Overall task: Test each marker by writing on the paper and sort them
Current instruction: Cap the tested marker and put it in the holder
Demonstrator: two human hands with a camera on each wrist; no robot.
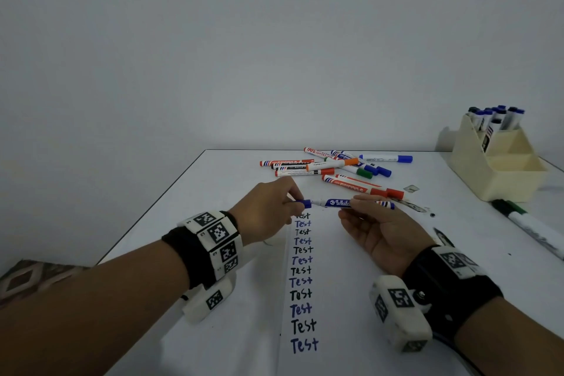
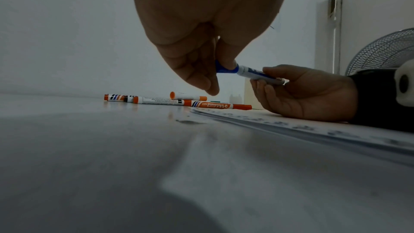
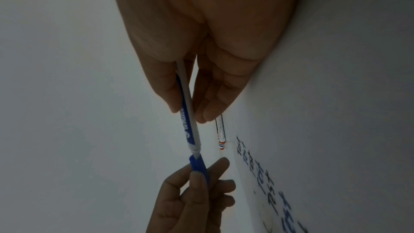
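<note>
Above the white paper sheet (image 1: 305,299) on the worktop, a blue-capped white whiteboard marker (image 1: 338,202) lies crosswise: left hand (image 1: 268,210) pinches its cap, right hand (image 1: 375,229) grips the barrel.

Both forearms reach forward over the desk (image 1: 183,192), the left hand (image 1: 268,210) palm-down with its grip pinched at thumb and fingertips, the right hand (image 1: 381,232) palm-up, fingers curled in a light grip.

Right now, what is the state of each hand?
Left hand: pinches the blue cap.
Right hand: holds the blue marker.
</note>
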